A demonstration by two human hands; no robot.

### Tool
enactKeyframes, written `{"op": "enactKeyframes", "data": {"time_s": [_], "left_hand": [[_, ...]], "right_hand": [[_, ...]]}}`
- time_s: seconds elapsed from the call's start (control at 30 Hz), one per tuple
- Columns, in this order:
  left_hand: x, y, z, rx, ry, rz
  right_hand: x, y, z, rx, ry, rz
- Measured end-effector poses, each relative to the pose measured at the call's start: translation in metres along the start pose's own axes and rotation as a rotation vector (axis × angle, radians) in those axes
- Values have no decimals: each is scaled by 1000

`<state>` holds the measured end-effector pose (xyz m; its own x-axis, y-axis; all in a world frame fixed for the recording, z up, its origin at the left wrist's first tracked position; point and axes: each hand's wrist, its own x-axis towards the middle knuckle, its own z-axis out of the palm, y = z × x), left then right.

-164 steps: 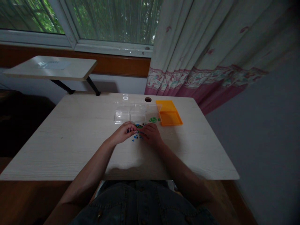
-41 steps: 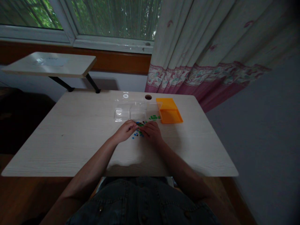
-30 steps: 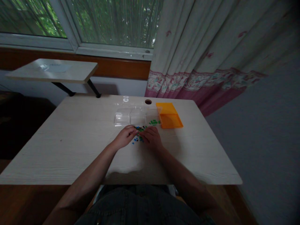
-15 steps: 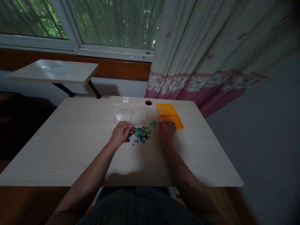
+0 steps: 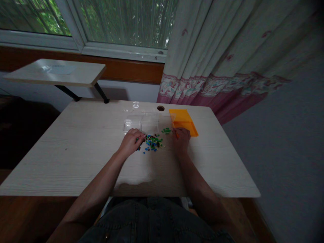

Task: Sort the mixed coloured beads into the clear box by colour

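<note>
A loose pile of small blue, green and dark brown pieces (image 5: 153, 143) lies on the table between my hands. My left hand (image 5: 131, 141) is at the pile's left edge, thumb and fingers drawn together; what they hold, if anything, is too small to make out. Behind the pile stands a clear plastic box (image 5: 149, 124) with compartments. Small green pieces (image 5: 166, 130) are gathered at its right end. Beside them, my right hand (image 5: 181, 141) has its fingers closed, with a bit of orange showing at them; whether it is held cannot be made out.
An open orange case (image 5: 183, 115) lies just behind my right hand, touching or close to the clear box. The pale wooden table (image 5: 83, 148) has a round cable hole (image 5: 160, 108) near its back edge. A raised shelf (image 5: 83, 76) stands at the back left, and a curtain (image 5: 192, 77) hangs behind.
My left hand has moved slightly right, further over the pile's edge. My right hand stays by the green pieces with little movement. The whole view has shifted slightly.
</note>
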<state>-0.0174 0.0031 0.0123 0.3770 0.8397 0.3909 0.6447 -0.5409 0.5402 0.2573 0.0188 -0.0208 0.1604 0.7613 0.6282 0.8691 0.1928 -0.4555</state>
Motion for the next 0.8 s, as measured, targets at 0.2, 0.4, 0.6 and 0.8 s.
{"op": "enactKeyframes", "data": {"time_s": [0.2,0.4,0.6,0.8], "left_hand": [[-1,-3,3,-2,-97,35],[-3,-4,7,68,-159,74],[-4,-4,7,112,-154,71],[-5,-5,8,123,-177,69]], "right_hand": [[0,-3,0,47,4,-20],[1,-3,0,63,-17,-14],[0,-4,0,70,-13,-18],[-1,-2,2,73,-27,-37]]}}
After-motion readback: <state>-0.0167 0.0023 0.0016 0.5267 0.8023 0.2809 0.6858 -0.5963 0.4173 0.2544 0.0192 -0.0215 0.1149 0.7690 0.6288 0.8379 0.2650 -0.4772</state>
